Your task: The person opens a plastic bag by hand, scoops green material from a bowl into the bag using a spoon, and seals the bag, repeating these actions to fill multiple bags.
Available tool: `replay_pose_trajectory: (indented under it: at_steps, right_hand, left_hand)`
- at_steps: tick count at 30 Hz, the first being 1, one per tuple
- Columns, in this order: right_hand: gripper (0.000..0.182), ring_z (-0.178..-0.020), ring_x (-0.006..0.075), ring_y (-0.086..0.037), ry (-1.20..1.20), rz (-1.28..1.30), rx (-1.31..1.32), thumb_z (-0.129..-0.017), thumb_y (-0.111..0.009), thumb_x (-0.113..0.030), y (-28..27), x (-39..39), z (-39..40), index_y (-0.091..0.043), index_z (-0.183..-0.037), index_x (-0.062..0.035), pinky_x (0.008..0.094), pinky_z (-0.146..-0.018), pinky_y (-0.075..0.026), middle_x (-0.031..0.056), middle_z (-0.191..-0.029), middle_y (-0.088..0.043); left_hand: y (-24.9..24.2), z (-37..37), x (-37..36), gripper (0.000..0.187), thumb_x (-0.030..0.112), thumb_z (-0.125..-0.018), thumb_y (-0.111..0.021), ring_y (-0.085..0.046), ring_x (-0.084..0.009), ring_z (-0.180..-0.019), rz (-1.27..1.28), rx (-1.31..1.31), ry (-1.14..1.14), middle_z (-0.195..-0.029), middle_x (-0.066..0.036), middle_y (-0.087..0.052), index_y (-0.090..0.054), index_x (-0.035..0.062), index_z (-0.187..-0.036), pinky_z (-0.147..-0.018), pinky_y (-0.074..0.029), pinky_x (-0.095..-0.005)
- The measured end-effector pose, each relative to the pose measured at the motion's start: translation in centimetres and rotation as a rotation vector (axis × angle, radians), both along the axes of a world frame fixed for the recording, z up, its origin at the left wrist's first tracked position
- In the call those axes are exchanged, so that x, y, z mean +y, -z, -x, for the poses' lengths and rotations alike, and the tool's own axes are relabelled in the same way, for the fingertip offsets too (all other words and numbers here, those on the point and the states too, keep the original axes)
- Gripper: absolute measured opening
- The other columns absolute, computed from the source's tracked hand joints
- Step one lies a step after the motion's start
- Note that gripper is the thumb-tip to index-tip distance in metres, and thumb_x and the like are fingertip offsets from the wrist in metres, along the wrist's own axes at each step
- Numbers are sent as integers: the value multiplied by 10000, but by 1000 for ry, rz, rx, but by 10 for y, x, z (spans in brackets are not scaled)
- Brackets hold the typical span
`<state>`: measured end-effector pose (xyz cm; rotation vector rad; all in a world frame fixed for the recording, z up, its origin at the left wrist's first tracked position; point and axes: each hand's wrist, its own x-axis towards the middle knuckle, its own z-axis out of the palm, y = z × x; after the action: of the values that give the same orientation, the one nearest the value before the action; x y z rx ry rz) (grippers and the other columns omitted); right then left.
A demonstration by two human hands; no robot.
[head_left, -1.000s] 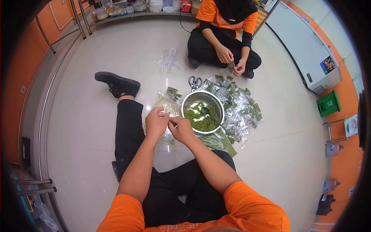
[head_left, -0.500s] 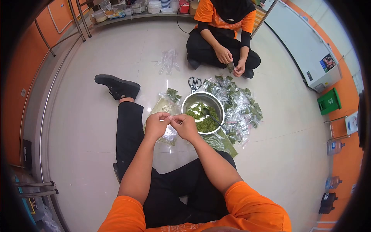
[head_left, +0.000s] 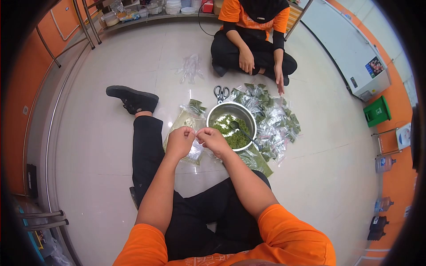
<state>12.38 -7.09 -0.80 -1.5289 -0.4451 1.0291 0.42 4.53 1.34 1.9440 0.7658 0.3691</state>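
My left hand [head_left: 181, 141] and my right hand [head_left: 213, 141] are pinched close together above a flat green sheet with clear plastic [head_left: 191, 155]. What their fingertips hold is too small to make out. Just right of my hands stands a steel bowl [head_left: 208, 116] with shredded green food [head_left: 237, 140] and a dark spoon [head_left: 243, 131] in it. Black-handled scissors [head_left: 221, 93] lie behind the bowl. A pile of clear plastic packets with green leaf pieces [head_left: 275, 126] spreads to its right. Another green leaf sheet [head_left: 259, 163] lies partly under the bowl.
Across from me a person [head_left: 253, 44] in an orange shirt sits cross-legged, one hand over the packets. Clear plastic [head_left: 191, 68] lies on the floor [head_left: 111, 146]. A freezer [head_left: 350, 48], a green bin [head_left: 377, 111] and water bottles [head_left: 384, 163] stand at right; a shelf [head_left: 151, 18] is behind.
The other person's hands have parted, one now reaching down to the packets. My hands remain pinched near each other, with a slightly changed finger pose. The view has shifted slightly.
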Motion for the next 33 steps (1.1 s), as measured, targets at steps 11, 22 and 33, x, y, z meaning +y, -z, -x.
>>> replay_pose_trajectory:
  at_steps: [11, 22, 33]
  right_hand:
    - [241, -681, 119, -662, -90, -2, -503, -883, -744, -221, -2, -3, 1, -733, -927, 15, 276, -645, -527, 92, -788, -736]
    - [138, -623, 218, -658, 46, -3, -692, -823, -688, -118, -4, -1, 14, -647, -800, 11, 332, -633, -530, 147, -714, -672]
    - [122, -662, 328, -646, 170, 76, -856, -805, -667, -91, 6, 2, 15, -610, -763, 9, 423, -646, -522, 186, -706, -630]
  left_hand:
    - [-14, 4, -3, 214, 145, -931, -664, -731, -234, -808, -18, 48, -25, -899, -166, -747, -721, -33, -1036, -756, -567, -334]
    - [1, -7, -7, 203, 148, -880, -674, -739, -218, -793, -82, 26, -102, -864, -155, -749, -728, -27, -969, -747, -574, -321]
    - [-6, -10, -11, 185, 128, -848, -676, -737, -233, -759, -133, 101, -117, -844, -165, -746, -728, -30, -928, -729, -576, -330]
